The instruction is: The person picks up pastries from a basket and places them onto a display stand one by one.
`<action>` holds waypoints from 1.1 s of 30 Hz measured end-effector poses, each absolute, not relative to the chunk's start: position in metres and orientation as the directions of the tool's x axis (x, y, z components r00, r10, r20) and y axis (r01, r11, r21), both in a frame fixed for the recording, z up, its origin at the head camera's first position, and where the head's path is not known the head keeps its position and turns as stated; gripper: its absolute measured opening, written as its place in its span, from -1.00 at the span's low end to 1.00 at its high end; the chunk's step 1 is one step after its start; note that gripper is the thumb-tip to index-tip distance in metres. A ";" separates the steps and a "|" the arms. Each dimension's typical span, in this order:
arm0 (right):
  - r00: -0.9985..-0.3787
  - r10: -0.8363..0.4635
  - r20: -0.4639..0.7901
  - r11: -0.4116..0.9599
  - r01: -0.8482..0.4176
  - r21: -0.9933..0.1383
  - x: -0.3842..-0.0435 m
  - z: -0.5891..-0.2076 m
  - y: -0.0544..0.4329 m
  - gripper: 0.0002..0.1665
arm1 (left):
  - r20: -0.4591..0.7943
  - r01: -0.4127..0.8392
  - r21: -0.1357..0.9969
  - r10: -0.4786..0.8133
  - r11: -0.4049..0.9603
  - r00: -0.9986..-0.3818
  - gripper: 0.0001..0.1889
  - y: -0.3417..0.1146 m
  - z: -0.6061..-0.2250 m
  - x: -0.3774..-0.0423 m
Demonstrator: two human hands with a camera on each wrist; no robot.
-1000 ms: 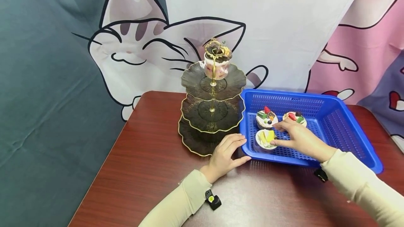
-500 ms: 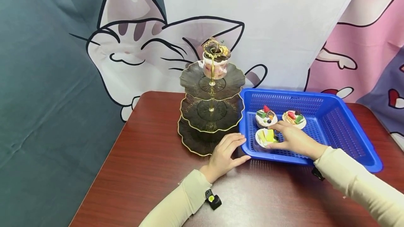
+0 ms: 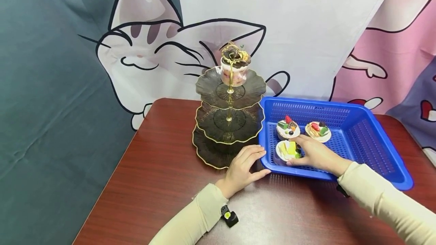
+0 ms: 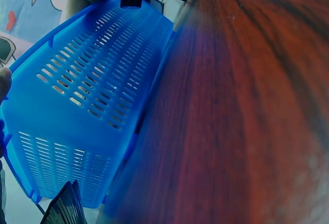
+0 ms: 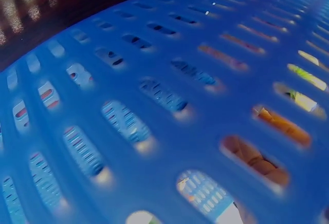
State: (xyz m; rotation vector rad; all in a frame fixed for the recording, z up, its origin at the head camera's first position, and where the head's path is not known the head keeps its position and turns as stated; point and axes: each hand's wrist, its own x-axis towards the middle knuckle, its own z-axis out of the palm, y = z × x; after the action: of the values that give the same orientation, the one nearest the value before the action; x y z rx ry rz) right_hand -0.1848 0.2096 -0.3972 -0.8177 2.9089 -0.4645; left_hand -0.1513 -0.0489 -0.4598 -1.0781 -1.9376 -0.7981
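A blue plastic basket point(image 3: 381, 143) with slotted walls stands at the table's right. Inside it, my right hand point(image 3: 320, 155) holds a dessert cup point(image 3: 283, 149) topped with white cream and yellow pieces, thumb on the near side and fingers behind. Through the wall slots in the right wrist view, bent fingers point(image 5: 254, 160) and a bit of yellow show. My left hand point(image 3: 241, 168) grips the basket's near left corner, fingers over the rim and thumb spread along the front. From the left wrist, the basket's outer wall point(image 4: 67, 113) fills the left half.
Two fruit-topped cakes, one with a strawberry and chocolate point(image 3: 287, 129), the other a tart point(image 3: 318, 132), sit in the basket. Left of it stands a dark, gold-rimmed three-tier stand point(image 3: 209, 124), a layered dessert cup point(image 3: 234, 75) on its top plate. A cat-print curtain point(image 3: 143, 71) hangs behind.
My right hand has shifted left and slightly down around the yellow-topped dessert cup, its thumb now at the cup's near side. My left hand stays at the basket's corner.
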 end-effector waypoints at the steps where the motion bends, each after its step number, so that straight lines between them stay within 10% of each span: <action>1: -0.852 -0.523 0.001 0.810 -0.497 -0.311 -0.185 -0.397 0.209 -0.06 | 0.845 0.881 0.153 0.403 0.448 -0.352 -0.47 -0.049 -0.460 -0.151; 33: -0.894 -0.449 0.008 0.865 -0.436 -0.249 -0.183 -0.377 0.214 -0.13 | 0.850 0.880 0.145 0.398 0.451 -0.345 -0.46 -0.049 -0.460 -0.151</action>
State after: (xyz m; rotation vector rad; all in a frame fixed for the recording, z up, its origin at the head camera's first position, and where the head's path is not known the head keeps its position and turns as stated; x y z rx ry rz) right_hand -0.1829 0.2136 -0.3768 -0.7084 2.9846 -0.3807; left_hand -0.1511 -0.0490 -0.4598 -1.0720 -1.9303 -0.7916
